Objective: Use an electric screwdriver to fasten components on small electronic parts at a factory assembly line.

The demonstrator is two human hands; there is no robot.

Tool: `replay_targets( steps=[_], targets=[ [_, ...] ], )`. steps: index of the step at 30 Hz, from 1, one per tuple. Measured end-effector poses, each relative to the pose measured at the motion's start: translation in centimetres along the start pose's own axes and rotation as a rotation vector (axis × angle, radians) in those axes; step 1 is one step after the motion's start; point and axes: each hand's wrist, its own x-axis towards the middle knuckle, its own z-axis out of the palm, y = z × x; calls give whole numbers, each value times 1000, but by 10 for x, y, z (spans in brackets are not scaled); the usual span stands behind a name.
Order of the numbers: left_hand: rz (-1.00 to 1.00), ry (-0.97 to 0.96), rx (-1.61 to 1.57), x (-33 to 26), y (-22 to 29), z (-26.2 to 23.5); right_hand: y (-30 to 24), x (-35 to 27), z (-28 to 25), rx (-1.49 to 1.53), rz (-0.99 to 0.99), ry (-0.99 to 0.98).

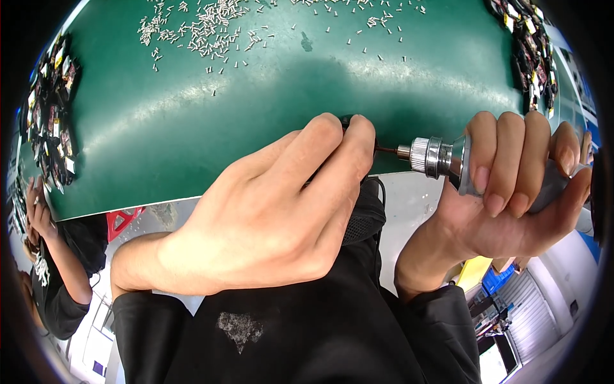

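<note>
My right hand (pixel 511 173) wraps round a power screwdriver (pixel 432 157) with a grey body and a knurled silver collar, held sideways. Its thin bit points left and reaches the edge of a small black part (pixel 346 120). That part is pinched in the fingers of my left hand (pixel 275 211), just above the near edge of the green tabletop (pixel 256 141). Most of it is hidden behind my fingers, so its full shape does not show. Whether the bit sits in a screw I cannot tell.
Many small silver screws (pixel 214 32) lie scattered over the far part of the table. Black parts with pale labels are heaped along the left (pixel 54 115) and right (pixel 527 51) edges. A co-worker's arm (pixel 67 269) is at the left, near a red stool (pixel 121 222).
</note>
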Motion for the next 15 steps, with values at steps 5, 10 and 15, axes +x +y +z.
replay_targets(
  steps=[5,10,15],
  targets=[
    [12,7,11,0,1,-1,-7,15,-2,-195,89,-263],
    [27,19,-3,-1,-1,0,1,22,10,-269,94,-336],
    [-18,-55,-41,1,-6,-11,11,25,20,-265,50,-409]
  ],
)
